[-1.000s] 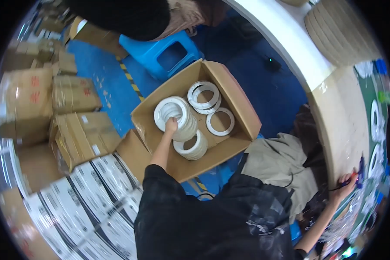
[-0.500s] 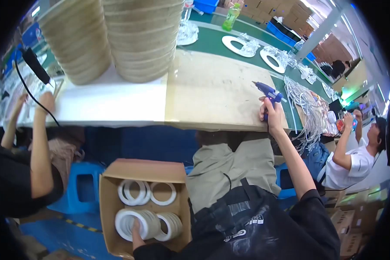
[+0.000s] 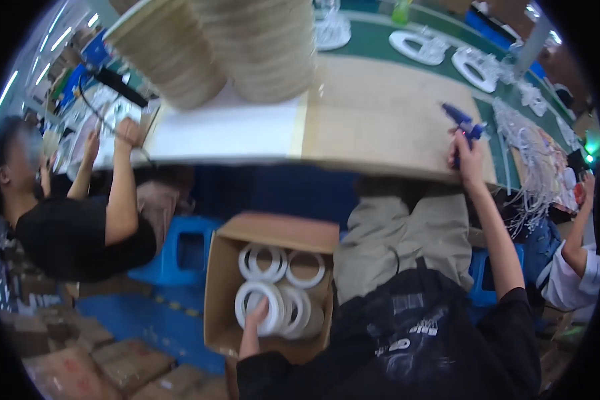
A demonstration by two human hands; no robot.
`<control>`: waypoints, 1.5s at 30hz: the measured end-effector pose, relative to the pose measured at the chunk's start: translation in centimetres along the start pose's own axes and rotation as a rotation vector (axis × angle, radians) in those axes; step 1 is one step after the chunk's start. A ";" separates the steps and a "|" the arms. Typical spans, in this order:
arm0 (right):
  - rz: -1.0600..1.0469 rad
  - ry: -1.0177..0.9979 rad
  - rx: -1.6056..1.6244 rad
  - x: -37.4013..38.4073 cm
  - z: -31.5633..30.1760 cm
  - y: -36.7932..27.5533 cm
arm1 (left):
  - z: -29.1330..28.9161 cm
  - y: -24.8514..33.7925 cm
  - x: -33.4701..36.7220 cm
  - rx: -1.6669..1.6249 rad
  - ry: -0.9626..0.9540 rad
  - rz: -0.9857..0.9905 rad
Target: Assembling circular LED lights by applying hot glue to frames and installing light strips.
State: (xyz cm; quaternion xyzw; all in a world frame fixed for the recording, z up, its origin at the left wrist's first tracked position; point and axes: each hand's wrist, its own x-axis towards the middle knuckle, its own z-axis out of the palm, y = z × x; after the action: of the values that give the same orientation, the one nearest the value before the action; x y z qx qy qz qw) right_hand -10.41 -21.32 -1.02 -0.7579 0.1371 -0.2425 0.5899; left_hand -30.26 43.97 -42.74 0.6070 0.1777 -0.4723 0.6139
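My left hand (image 3: 257,315) reaches down into an open cardboard box (image 3: 218,293) beside my left thigh. Its thumb lies through the hole of a white ring (image 3: 243,304), and the fingers appear to grip the rim from behind, where they are partly hidden. More white rings (image 3: 305,269) sit in stacks in the same box. Above the right end of the tabletop (image 3: 380,113), my right hand (image 3: 467,157) is closed round the handle of a blue glue gun (image 3: 461,119), whose nozzle points up and to the left.
Tall stacks of nested beige ribbed pieces (image 3: 257,57) stand at the table's back left. White rings with clear plastic (image 3: 417,50) lie on the green surface behind. Clear tubing (image 3: 530,160) hangs off the right side. A co-worker (image 3: 67,230) sits left, another (image 3: 573,273) right.
My view has swung left, so the box, table and glue gun appear farther right. The left hand is still in the box, with the front ring now tilted more toward me. The right hand keeps its hold.
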 end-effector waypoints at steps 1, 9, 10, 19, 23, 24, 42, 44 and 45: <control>-0.007 -0.067 0.119 0.9 4.7 -0.3 | -9.2 -3.9 -6.7 -0.108 0.186 -0.012; -0.003 -0.086 0.093 0.6 0.8 -0.2 | 7.1 18.1 -15.0 -0.591 0.354 0.134; 0.005 -0.071 0.092 0.4 -0.1 0.3 | 9.3 18.1 -17.0 -0.618 0.315 0.263; 0.081 -0.063 0.235 -0.3 0.0 0.6 | 23.0 33.3 -28.0 -0.623 -0.109 0.586; 0.095 -0.017 0.323 -0.2 -1.1 0.8 | 30.7 41.2 -31.7 -0.487 -0.307 0.686; 0.107 -0.008 0.353 -0.3 -1.5 0.9 | 30.3 44.0 -31.7 -0.491 -0.510 0.575; 0.441 0.146 0.969 -0.4 -2.8 0.3 | 42.2 72.1 -19.3 0.806 -0.420 0.422; 0.523 0.105 1.161 -0.2 -2.4 0.2 | 43.9 73.4 -17.1 1.056 -0.467 0.445; 0.529 0.071 1.166 0.0 -2.6 0.0 | 43.5 73.8 -15.4 1.061 -0.501 0.403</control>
State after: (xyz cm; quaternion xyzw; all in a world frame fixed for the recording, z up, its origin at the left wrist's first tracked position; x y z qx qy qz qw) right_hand -11.83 -23.47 -0.57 -0.2445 0.1844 -0.1484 0.9403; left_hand 5.42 -3.60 20.73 0.7219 -0.3488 -0.4992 0.3286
